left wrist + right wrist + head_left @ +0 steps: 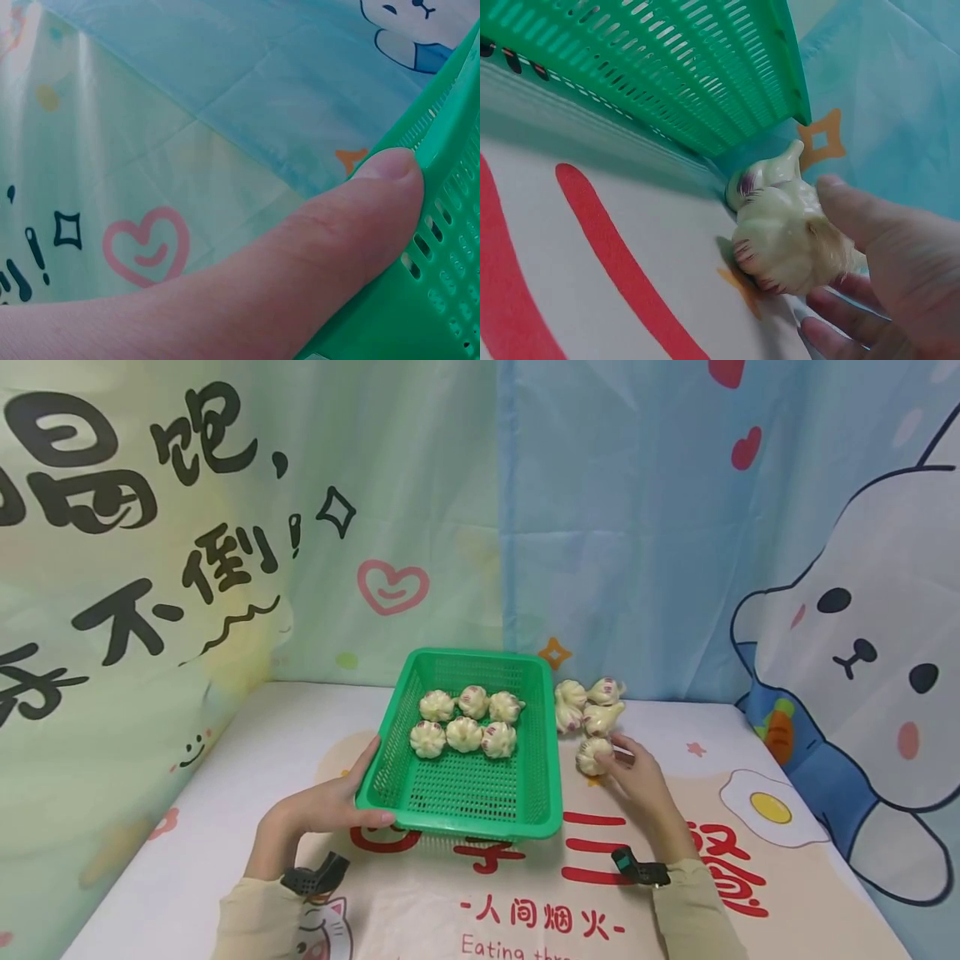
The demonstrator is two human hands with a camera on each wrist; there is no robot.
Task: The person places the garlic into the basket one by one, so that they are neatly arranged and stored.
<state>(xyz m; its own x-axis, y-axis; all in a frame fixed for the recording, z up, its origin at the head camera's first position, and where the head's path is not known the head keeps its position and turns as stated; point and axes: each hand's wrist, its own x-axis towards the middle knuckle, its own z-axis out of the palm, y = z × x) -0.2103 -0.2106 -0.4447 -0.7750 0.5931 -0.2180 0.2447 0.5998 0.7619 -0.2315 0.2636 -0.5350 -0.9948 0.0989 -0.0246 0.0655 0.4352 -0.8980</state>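
A green plastic basket [480,802] stands in the middle of the table, with several garlic bulbs [464,735] in two rows inside it. My left hand [322,802] holds its near left corner, thumb along the front and fingers up the left side. In the left wrist view a digit of the left hand [360,217] lies against the basket's rim [442,142]. Right of the basket, my right hand [641,777] grips a garlic bulb [592,757] between thumb and fingers. The right wrist view shows this bulb [787,240] close to the table, partly covering another one.
More garlic bulbs [602,719] lie grouped behind the gripped one, close to the basket's right side. A printed cloth [555,893] covers the table. Decorated curtains [615,527] hang along the table's back and sides.
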